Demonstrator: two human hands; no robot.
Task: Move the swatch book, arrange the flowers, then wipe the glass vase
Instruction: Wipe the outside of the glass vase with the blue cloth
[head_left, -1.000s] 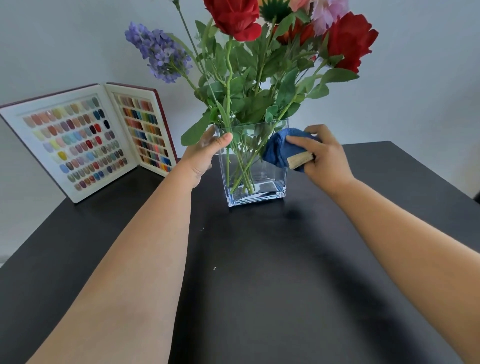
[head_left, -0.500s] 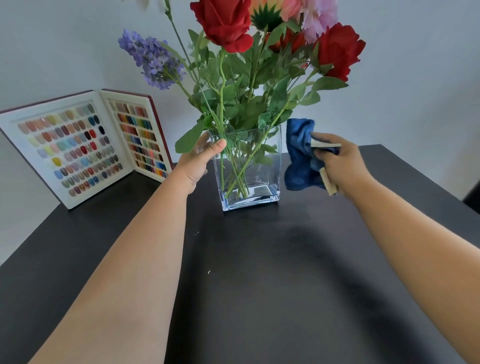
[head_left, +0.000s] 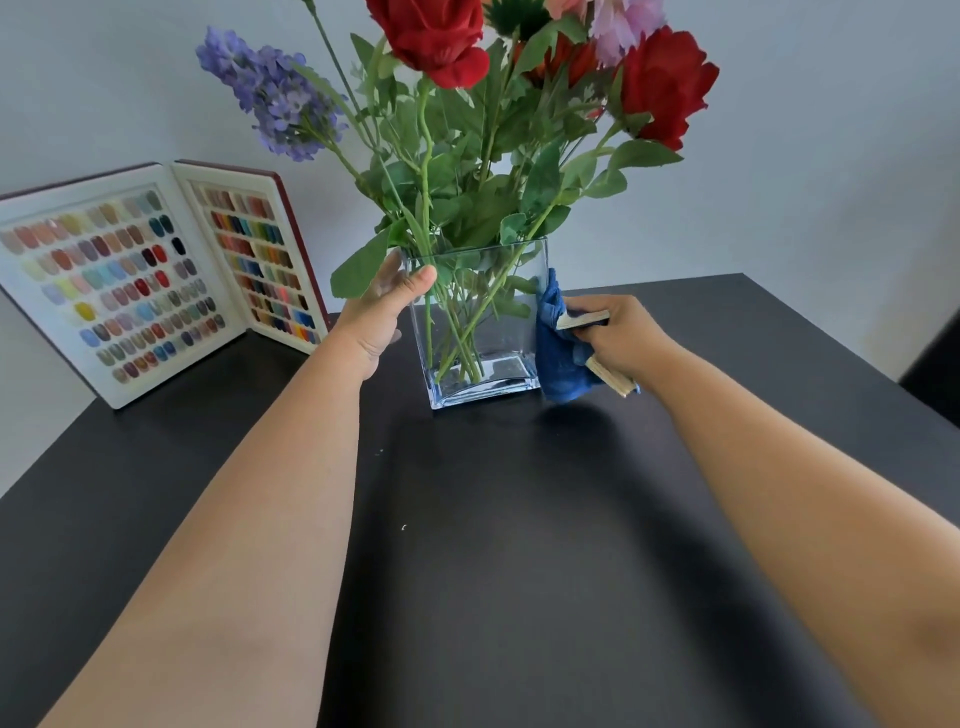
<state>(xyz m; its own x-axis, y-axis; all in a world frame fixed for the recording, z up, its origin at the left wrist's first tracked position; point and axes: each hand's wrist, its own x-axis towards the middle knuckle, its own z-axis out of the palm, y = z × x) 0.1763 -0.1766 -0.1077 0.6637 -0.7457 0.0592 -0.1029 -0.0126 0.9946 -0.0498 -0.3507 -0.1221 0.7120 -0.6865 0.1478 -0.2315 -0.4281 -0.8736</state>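
Observation:
A square glass vase (head_left: 498, 358) stands on the black table (head_left: 519, 545), holding red, pink and purple flowers (head_left: 467, 130) on green stems. My left hand (head_left: 382, 306) grips the vase's upper left corner, thumb on the front rim. My right hand (head_left: 618, 332) holds a blue cloth (head_left: 558, 358) with tan labels, pressed against the vase's right side. The swatch book (head_left: 156, 275) stands open against the wall at the back left, showing rows of colour chips.
A pale wall rises behind the table. The table's right edge runs diagonally at the far right, with a dark object (head_left: 935, 369) beyond it. The left table edge lies below the swatch book.
My right hand took the cloth from the vase's front face out to the right, then brought it onto the vase's right side, lower down. My left hand stayed on the rim.

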